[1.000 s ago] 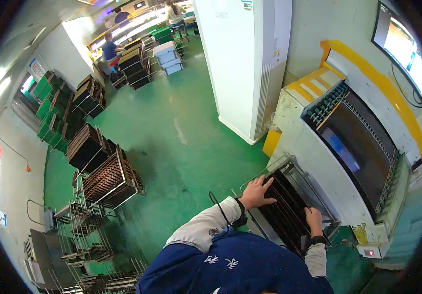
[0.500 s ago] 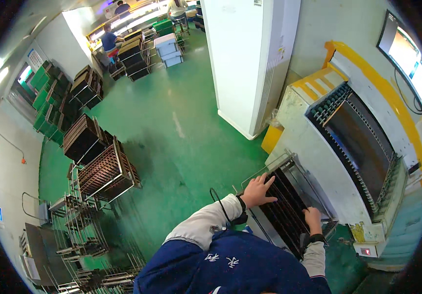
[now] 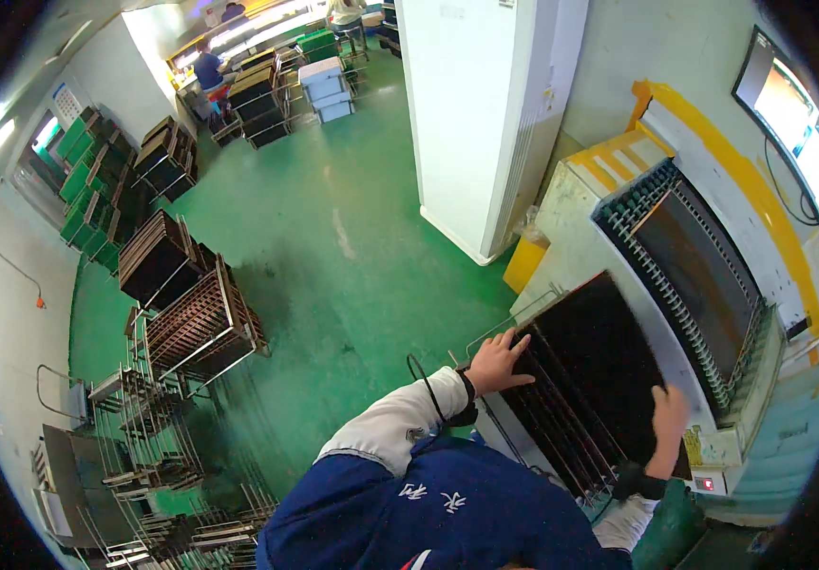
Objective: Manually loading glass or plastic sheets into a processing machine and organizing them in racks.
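A wire rack [image 3: 530, 302] stands before me, with several thin dark panels [image 3: 547, 404] upright in it. One large dark panel [image 3: 599, 351] is tilted over toward the machine, its broad face showing. My right hand [image 3: 671, 423] is at that panel's right edge and seems to grip it; motion blurs its fingers. On the left end of the panels' top edges rests my left hand [image 3: 497, 364], fingers apart and holding nothing.
A conveyor machine [image 3: 704, 285] with rollers and a dark panel on it stands at right, below a wall screen [image 3: 794, 123]. A white cabinet [image 3: 466, 114] and yellow bin [image 3: 526, 263] are ahead. Metal racks [image 3: 205, 323] line the left. People sit at a far bench.
My right hand has moved right and slightly up, and one dark panel has swung over with it from the rack. My left hand has stayed almost in place.
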### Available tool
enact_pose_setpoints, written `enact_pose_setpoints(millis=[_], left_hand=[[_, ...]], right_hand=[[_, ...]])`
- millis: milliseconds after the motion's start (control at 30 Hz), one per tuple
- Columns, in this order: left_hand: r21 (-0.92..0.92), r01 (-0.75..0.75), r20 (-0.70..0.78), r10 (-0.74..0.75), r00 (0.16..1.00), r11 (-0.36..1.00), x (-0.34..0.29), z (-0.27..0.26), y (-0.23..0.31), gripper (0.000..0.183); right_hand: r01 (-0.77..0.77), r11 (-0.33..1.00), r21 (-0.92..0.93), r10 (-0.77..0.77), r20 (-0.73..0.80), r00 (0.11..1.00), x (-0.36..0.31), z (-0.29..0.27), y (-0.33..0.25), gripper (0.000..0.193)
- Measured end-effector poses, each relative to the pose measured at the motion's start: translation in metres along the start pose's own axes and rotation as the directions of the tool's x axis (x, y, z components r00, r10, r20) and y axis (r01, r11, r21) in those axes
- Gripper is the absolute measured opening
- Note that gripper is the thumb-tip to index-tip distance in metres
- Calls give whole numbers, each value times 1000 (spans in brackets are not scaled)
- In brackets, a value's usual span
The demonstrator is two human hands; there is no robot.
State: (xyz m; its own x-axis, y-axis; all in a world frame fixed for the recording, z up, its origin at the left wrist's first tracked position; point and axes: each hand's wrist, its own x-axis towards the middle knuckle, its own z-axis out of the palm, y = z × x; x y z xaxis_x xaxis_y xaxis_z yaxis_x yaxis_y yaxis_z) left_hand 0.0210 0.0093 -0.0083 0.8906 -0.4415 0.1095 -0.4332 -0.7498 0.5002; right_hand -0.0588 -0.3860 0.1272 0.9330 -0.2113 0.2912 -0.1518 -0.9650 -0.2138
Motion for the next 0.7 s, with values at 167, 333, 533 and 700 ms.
enact_pose_setpoints(millis=[167, 333, 533, 700], left_hand=[[-17, 6, 16, -6, 1000, 1000, 4, -5, 4, 100], [0, 25, 26, -25, 999, 1000, 5, -3, 7, 99], [9, 49, 45, -49, 998, 999, 9, -6, 7, 98], [3, 49, 58, -49, 997, 999, 17, -4, 14, 97]], right_hand=[[-450, 877, 170, 465, -60, 883, 12, -49, 59, 52], [-294, 787, 542, 535, -363, 763, -2, -29, 118, 56], [-389, 420, 820, 471, 170, 866, -15, -4, 53, 38], [-260, -510, 820, 384, 488, 784, -25, 34, 26, 29]])
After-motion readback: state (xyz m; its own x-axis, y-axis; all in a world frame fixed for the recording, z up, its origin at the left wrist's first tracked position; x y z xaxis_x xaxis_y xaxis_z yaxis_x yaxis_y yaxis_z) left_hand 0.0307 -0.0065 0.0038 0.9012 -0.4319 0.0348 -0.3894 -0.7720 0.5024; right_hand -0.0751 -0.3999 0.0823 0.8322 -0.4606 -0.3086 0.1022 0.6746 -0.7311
